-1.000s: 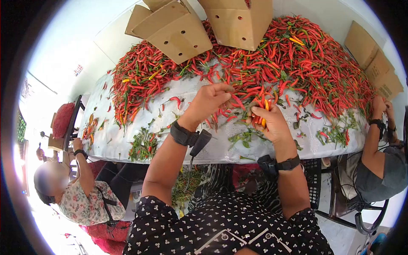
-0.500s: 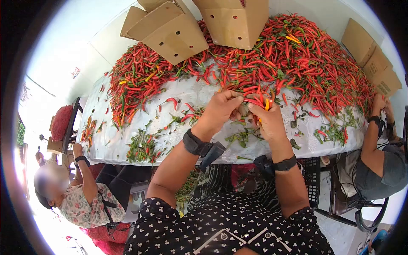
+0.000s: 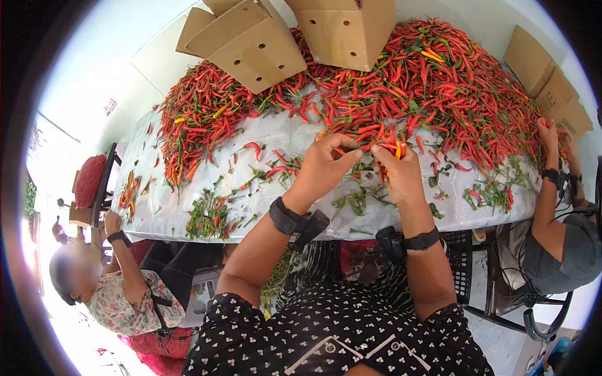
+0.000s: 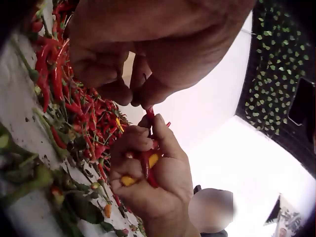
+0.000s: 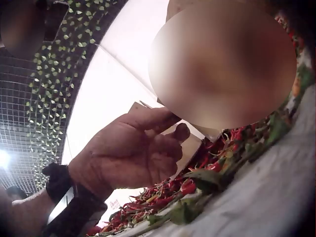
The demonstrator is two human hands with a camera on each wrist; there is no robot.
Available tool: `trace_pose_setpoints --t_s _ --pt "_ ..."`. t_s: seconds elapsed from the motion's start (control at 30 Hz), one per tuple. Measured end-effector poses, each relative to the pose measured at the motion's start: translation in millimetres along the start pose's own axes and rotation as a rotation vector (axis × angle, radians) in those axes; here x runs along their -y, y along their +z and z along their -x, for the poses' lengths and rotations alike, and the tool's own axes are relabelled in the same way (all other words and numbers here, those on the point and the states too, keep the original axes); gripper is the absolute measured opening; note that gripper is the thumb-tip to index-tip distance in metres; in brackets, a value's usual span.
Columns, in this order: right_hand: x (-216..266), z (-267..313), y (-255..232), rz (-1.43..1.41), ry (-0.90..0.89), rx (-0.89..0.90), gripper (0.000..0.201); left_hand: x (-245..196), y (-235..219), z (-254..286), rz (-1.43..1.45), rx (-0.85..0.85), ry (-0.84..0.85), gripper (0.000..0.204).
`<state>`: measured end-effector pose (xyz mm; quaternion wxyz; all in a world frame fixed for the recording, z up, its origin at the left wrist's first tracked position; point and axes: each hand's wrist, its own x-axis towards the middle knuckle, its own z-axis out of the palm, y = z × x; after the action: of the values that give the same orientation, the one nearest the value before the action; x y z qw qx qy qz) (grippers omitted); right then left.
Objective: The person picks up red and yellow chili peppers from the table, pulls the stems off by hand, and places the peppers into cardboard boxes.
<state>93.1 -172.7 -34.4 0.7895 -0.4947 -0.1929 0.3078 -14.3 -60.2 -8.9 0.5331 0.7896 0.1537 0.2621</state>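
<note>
My right hand grips a small bunch of red and yellow chili peppers in its curled fingers. One red chili pepper pokes up past its thumb and index finger toward the other hand. My left hand meets it there, thumb and forefinger pinching the end of that chili. Both hands are raised over the near part of the table, in front of the pile of red chilies. In the right wrist view the left hand shows from the side, while a blurred patch covers the right hand.
Two cardboard boxes stand at the back in the pile. Plucked green stems lie on the white-covered table. One person sits at the left, and another at the right handles chilies.
My left hand has come right, from apart to fingertip-close with the right hand, and pinches the chili's end. The bunch stays in the right hand. The person at right has lifted a hand.
</note>
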Motion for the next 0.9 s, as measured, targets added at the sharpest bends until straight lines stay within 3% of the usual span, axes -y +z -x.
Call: trace_pose_setpoints --t_s 0.33,0.53,0.6,0.73,0.83,0.9 --pt "2 0 0 0.026 -0.018 0.013 0.012 -1 0 3 -0.028 0.055 -0.059 0.012" --pt "5 0 0 -0.192 0.139 0.022 0.013 -6 3 5 0.043 0.099 -0.009 0.009" --pt "7 1 1 -0.306 0.181 0.022 0.011 -8 2 5 0.22 0.174 -0.058 0.008" --pt "0 -8 -14 -0.394 0.222 0.01 0.01 -6 2 9 0.226 0.299 -0.069 0.006" --pt "-4 -15 -22 -0.547 0.249 0.084 0.011 -12 -6 11 0.15 0.367 -0.048 0.008" --pt "-4 -15 -22 -0.597 0.277 0.087 0.011 -13 -20 12 -0.168 0.431 0.06 0.015"
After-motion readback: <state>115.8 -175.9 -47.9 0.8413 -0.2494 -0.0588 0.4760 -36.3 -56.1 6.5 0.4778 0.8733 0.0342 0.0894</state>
